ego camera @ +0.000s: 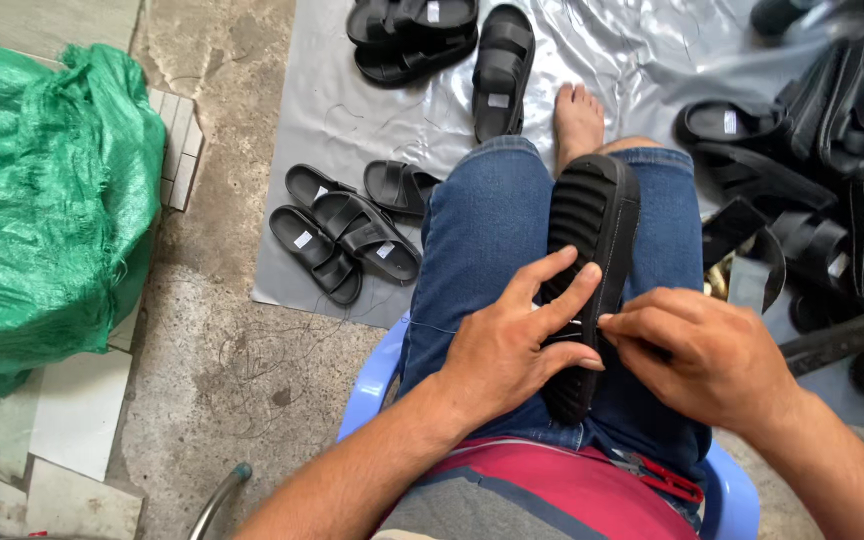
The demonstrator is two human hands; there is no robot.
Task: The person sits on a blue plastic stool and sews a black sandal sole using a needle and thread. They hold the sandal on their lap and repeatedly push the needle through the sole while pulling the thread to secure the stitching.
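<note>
A black sandal (592, 230) lies sole-up along my lap, between my jeans-clad thighs. My left hand (517, 340) rests on its near half, fingers spread across the ribbed sole and pressing it down. My right hand (707, 355) is at the sandal's right edge with fingertips pinched together, apparently on a thin thread or needle that is too small to make out. A thin thread runs left from under my left hand across my thigh. Red-handled snips (667, 478) lie on my lap near my waist.
I sit on a blue plastic chair (377, 375). Several black sandals lie on a grey sheet (602, 60): a group at left (347, 235), more at top (422, 35), a pile at right (832, 150). A green woven sack (47, 200) stands at left. My bare foot (577, 120) rests on the sheet.
</note>
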